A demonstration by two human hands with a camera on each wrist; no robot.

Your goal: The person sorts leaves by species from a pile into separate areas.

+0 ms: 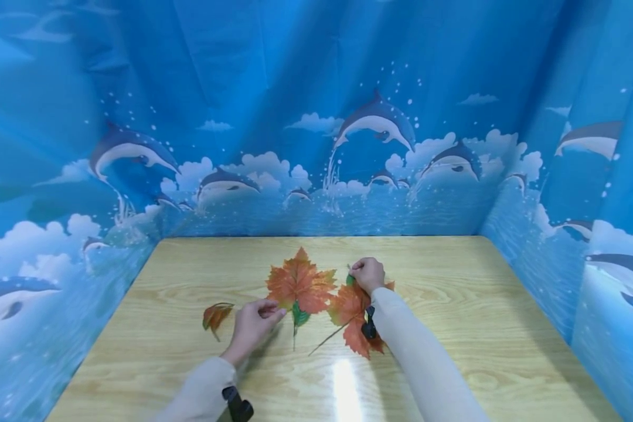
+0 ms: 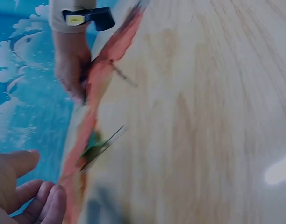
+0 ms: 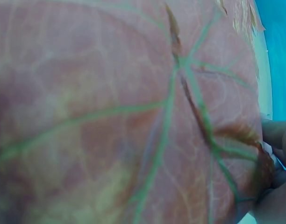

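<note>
Two large orange artificial maple leaves lie side by side in the middle of the table. The left maple leaf (image 1: pixel 298 280) has a small green leaf (image 1: pixel 300 316) at its base and a thin stem. Beside its lower left edge my left hand (image 1: pixel 253 325) hovers, thumb and fingers apart, with nothing between them. My right hand (image 1: pixel 368 274) pinches the upper edge of the right maple leaf (image 1: pixel 348 303), whose stem points to the lower left. The right forearm covers part of it. In the right wrist view, that leaf's veined surface fills the picture, with the fingers (image 3: pixel 276 182) at its edge.
A small curled orange-brown leaf (image 1: pixel 216 316) lies left of my left hand. The wooden table (image 1: pixel 190 381) is bounded at the back and sides by a blue dolphin-print curtain (image 1: pixel 295 88). A light reflection shows near the front.
</note>
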